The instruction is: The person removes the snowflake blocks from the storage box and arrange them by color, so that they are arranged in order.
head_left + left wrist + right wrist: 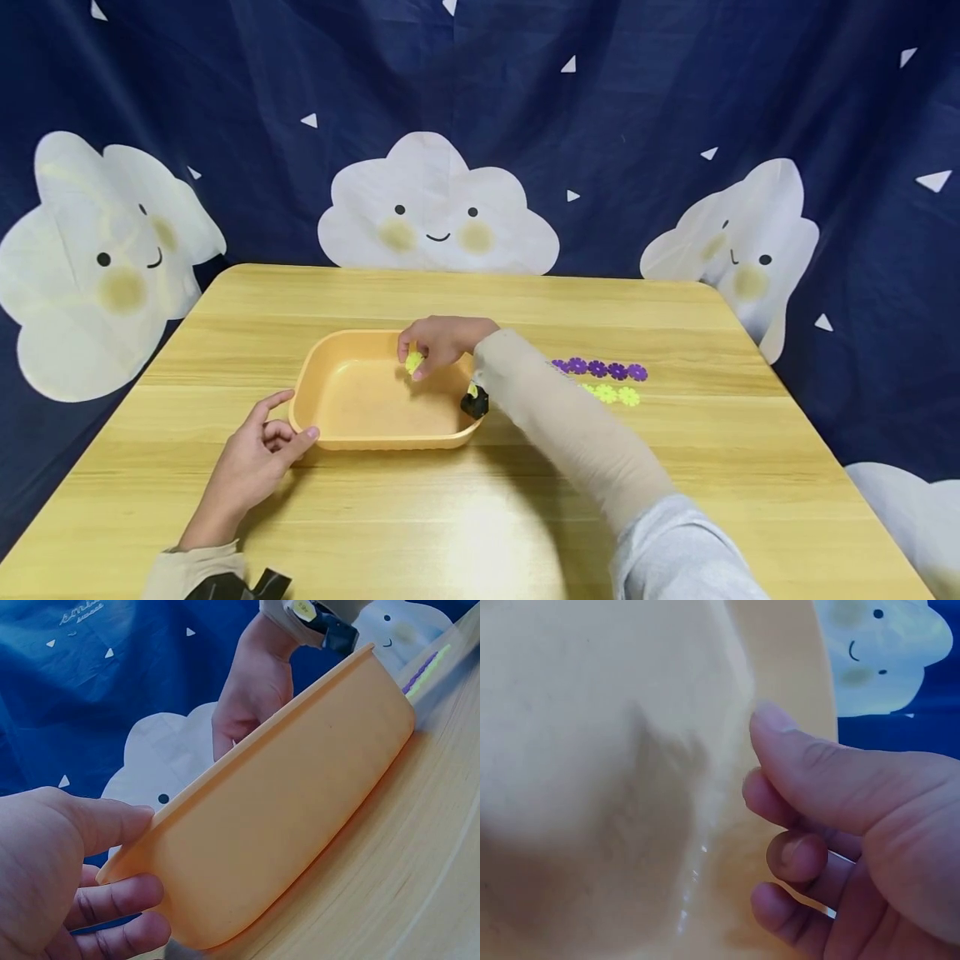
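My left hand (255, 458) grips the left end of an orange plastic tray (390, 443), thumb on the rim and fingers against the outer wall. In the left wrist view the tray's outer side (277, 802) appears tilted across the picture. Over the tray's far right part, my right hand (442, 340) pinches a yellow-green flower-shaped plastic piece (414, 362) between thumb and fingers. That piece does not show in the right wrist view, where the right hand (855, 825) is close to the tray's inner wall (787, 667).
To the right on the wooden table (750, 467) lie a row of purple flower pieces (597, 368) and a row of yellow-green ones (606, 393), partly covered by the right sleeve (570, 425). A dark blue curtain (600, 125) with clouds hangs behind the table.
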Tool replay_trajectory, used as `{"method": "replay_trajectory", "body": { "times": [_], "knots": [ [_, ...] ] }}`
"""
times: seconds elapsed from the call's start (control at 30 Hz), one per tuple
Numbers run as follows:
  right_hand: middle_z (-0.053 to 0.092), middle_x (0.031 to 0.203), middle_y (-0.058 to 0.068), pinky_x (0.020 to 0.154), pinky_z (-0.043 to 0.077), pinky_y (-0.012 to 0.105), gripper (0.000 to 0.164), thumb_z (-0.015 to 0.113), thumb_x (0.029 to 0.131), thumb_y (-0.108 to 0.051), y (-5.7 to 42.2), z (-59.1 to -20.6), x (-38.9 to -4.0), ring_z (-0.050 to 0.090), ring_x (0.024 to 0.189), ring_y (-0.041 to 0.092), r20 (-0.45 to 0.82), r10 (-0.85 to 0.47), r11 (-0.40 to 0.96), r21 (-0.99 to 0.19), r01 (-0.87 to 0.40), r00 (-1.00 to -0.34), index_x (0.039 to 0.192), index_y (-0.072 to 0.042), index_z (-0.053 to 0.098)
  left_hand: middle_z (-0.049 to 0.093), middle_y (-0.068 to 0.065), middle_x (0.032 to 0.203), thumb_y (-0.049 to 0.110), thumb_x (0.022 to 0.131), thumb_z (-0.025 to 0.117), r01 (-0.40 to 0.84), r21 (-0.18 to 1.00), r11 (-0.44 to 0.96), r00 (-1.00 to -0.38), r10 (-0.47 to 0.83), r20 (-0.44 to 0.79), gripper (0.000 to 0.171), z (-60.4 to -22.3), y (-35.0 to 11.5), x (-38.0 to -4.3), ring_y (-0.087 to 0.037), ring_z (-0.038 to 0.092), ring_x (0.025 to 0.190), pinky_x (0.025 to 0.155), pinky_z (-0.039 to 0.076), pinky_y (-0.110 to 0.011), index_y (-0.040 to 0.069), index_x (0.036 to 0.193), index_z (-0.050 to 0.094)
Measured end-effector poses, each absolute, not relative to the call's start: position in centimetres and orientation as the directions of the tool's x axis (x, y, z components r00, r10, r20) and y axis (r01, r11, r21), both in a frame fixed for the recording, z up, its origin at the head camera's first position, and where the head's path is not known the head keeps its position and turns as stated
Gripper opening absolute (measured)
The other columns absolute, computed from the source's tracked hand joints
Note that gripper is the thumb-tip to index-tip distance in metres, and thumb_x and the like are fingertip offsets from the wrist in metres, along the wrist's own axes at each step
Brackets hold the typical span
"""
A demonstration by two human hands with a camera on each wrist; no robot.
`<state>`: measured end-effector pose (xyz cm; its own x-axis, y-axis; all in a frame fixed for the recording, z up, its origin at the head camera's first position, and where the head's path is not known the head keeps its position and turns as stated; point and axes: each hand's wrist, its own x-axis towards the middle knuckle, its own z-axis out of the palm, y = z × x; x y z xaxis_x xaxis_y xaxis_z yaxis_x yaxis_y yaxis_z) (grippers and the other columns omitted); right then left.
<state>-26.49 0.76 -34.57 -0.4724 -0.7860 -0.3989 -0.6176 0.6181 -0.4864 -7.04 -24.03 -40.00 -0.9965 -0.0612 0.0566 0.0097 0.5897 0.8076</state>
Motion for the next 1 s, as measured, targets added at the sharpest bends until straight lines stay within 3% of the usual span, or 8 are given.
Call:
{"method": "replay_trajectory", "body": {
  "times": [0.17,0.43,0.7,1.0],
  "knots": [
    [0.046,0.072,-0.002,0.072,0.036,0.022,0.034,0.070,0.091,-0.017,1.9,-33.6,-26.6,0.042,0.067,0.010,-0.338,-0.832,0.554,-0.479,-0.681,-0.440,0.122,-0.008,0.060,0.062,-0.002,0.077,0.028,0.093,0.068,0.016,0.808,0.589,-0.996,-0.061,0.064,0.068,-40.0,-24.1,-7.0,-0.010,0.052,0.062,0.059,0.042,-0.024,0.000,0.145,0.032],
    [0.044,0.066,-0.002,0.068,0.037,0.023,0.035,0.069,0.092,-0.016,4.5,-32.4,-26.3,0.038,0.061,0.010,-0.284,-0.855,0.519,-0.489,-0.701,-0.434,0.123,-0.003,0.059,0.062,-0.001,0.076,0.027,0.093,0.068,0.019,0.807,0.590,-0.996,-0.063,0.069,0.068,-40.1,-24.1,-6.9,-0.009,0.052,0.061,0.059,0.042,-0.024,-0.001,0.145,0.032],
    [0.052,0.070,-0.001,0.066,0.039,0.024,0.034,0.069,0.091,-0.013,7.8,-32.2,-26.6,0.043,0.063,0.011,-0.216,-0.836,0.532,-0.547,-0.646,-0.505,0.122,-0.002,0.059,0.061,-0.002,0.077,0.028,0.094,0.067,0.008,0.805,0.593,-0.996,-0.066,0.058,0.069,-40.0,-24.2,-6.8,-0.009,0.052,0.062,0.059,0.042,-0.024,-0.001,0.145,0.031],
    [0.037,0.058,-0.004,0.064,0.036,0.027,0.034,0.069,0.092,-0.013,12.0,-32.5,-26.5,0.030,0.053,0.010,-0.165,-0.787,0.562,-0.590,-0.580,-0.595,0.123,-0.004,0.060,0.062,-0.005,0.078,0.031,0.094,0.066,0.010,0.803,0.596,-0.997,-0.052,0.051,0.071,-40.0,-24.1,-6.9,-0.011,0.052,0.061,0.059,0.042,-0.025,0.000,0.146,0.030]
  ]
}}
